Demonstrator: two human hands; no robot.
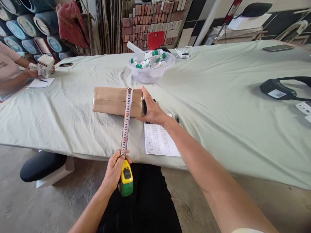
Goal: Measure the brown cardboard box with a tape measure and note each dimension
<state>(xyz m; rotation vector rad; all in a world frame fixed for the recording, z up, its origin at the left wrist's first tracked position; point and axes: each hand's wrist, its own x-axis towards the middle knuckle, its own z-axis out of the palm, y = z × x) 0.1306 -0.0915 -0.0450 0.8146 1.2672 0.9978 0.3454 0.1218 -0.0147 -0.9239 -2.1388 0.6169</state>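
Note:
A flat brown cardboard box (111, 101) lies on the pale green tablecloth (218, 97). My left hand (116, 171) is closed round a yellow-green tape measure (126, 179) near the table's front edge. Its steel blade (126, 123) runs away from me across the top of the box, with the hook at the box's far edge. My right hand (152, 108) rests against the right end of the box with the fingers stretched out, over a dark object that I cannot make out.
A printed sheet (159, 140) lies right of the blade. A clear bowl of plastic bottles (150, 66) stands behind the box. Another person's arm (14, 79) and a white carton (45, 65) are at the far left. A black device (279, 90) lies right.

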